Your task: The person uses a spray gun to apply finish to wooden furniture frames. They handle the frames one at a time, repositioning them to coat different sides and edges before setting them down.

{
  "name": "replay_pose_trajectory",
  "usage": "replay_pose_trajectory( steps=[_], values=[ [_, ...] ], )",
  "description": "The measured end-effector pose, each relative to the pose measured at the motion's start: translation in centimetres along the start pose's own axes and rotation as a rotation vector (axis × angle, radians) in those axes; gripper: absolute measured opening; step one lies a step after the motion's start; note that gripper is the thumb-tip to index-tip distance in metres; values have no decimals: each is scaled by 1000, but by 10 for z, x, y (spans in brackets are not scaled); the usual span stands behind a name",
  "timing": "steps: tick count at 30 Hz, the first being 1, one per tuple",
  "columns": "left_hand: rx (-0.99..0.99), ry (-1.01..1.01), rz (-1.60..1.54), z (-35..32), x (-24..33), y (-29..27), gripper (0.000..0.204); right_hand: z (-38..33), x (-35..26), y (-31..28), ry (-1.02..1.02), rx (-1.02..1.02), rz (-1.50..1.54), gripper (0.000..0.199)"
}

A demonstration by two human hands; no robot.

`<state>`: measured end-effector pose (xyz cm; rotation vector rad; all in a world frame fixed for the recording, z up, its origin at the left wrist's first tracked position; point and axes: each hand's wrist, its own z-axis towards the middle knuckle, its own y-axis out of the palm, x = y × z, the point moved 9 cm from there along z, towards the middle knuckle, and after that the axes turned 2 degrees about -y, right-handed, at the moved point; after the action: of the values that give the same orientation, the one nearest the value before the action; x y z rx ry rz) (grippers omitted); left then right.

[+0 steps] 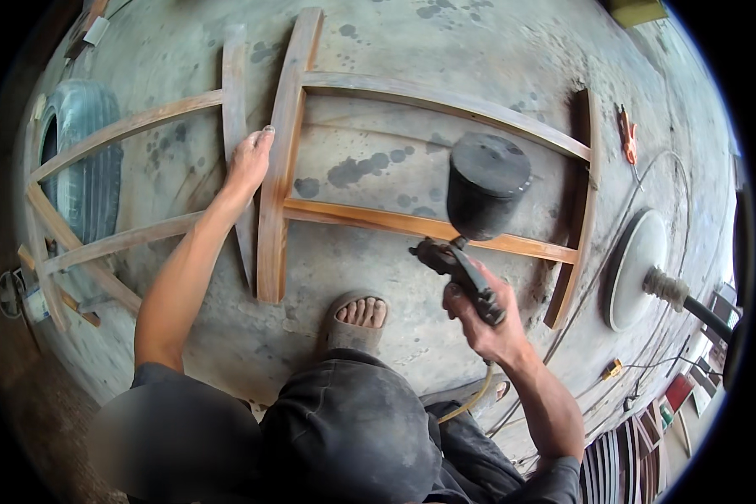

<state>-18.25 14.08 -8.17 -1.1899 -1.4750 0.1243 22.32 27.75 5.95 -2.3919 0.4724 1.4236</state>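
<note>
In my right hand (pixel 487 315) is a spray gun (pixel 466 277), fingers wrapped round its grip. A black paint cup (pixel 487 185) sits on top of the gun, and its nozzle end points left. My left hand (pixel 252 161) is closed at the left post of a wooden frame (pixel 270 244); its fingertips are partly hidden. Two long rails join that post to another at the right. The nearer rail (pixel 353 213) looks glossy orange-brown, the farther rail (pixel 445 107) duller and greyish. Left of my hand lies a second wooden frame (pixel 126 133), paler, with crossing pieces.
Right of the frame stands a round grey disc (pixel 638 269) on a shaft. Orange-handled pliers (pixel 628 136) and several cables lie on the stained concrete floor. A tire (pixel 88 185) is at far left. Stacked dark strips (pixel 613 466) lie lower right. My sandalled foot (pixel 357 319) is near the frame.
</note>
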Motion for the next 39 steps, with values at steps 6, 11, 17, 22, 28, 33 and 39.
replay_pose_trajectory(
  steps=[6,11,17,22,28,33,39],
  values=[
    [-128,-220,11,37,-17,7,83,0,-18,9,-99,69,-9,56],
    [135,-122,83,55,-11,19,90,-56,6,-19,-182,291,-78,58],
    [132,-46,-52,44,22,3,85,-135,43,-66,31,580,7,52],
    [159,42,-146,19,30,-28,77,-186,47,-110,124,834,28,43],
    [362,117,-191,-38,24,-85,63,-241,49,-135,219,957,113,43],
    [526,189,-177,-103,41,-121,67,-251,40,-127,265,948,140,46],
    [666,217,-186,-139,39,-137,68,-248,29,-95,286,734,116,50]
  ],
)
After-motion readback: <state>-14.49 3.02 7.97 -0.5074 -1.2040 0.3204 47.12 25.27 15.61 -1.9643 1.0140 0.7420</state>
